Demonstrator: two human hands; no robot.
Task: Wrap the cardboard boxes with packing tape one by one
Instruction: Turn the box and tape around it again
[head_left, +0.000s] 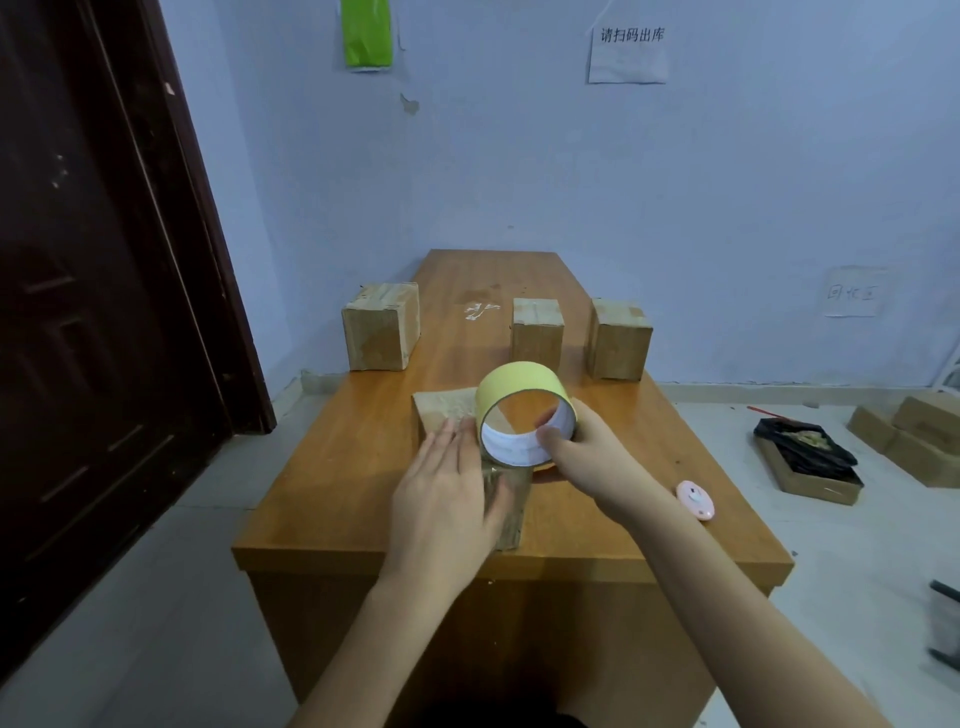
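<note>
We see the box (451, 415) mid-tabletop (332, 467), near edge. L hand (441, 499) lies flat on it, fingers straight. R hand (587, 447) fingers clamped on tape roll (524, 410), above the box.

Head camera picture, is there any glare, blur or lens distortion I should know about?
Head view: soft, even light with faint shadows; wide-angle bend shows in the leaning dark wooden door; the flat left hand looks slightly motion-blurred; mild sheen on the clear tape over the near flat cardboard box and the orange wooden table; the yellow packing tape roll is fairly sharp.
</note>
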